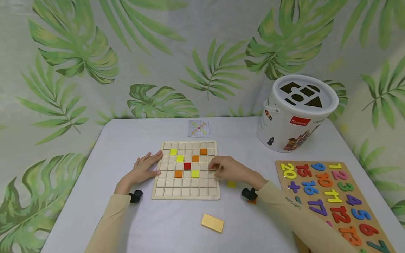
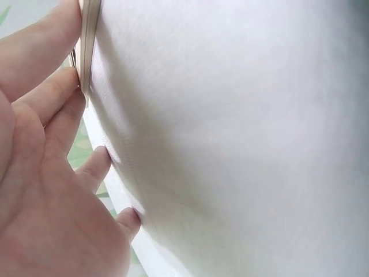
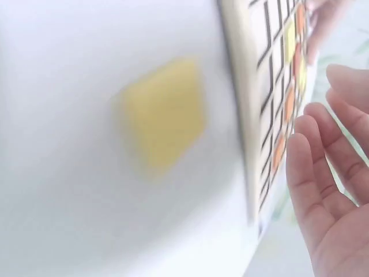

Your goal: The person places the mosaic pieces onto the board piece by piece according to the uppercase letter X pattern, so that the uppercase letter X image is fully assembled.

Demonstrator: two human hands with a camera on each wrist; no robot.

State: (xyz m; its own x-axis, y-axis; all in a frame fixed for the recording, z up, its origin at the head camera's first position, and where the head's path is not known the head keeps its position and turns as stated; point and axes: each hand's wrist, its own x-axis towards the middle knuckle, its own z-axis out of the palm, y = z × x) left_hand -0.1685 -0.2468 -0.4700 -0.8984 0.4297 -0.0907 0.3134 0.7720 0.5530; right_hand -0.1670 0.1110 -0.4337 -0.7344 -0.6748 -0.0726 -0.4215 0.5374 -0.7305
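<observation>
Both hands sit on the square wooden grid board mid-worktop: left hand flat, fingers straight against its left edge, right hand loosely curled over its right edge, can't tell if it's pinching anything. Small yellow square tile lies just beside the board's right edge.

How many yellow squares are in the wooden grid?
3: one upper left, one just below-right of it, one lower middle. The right hand may hide another.
</observation>
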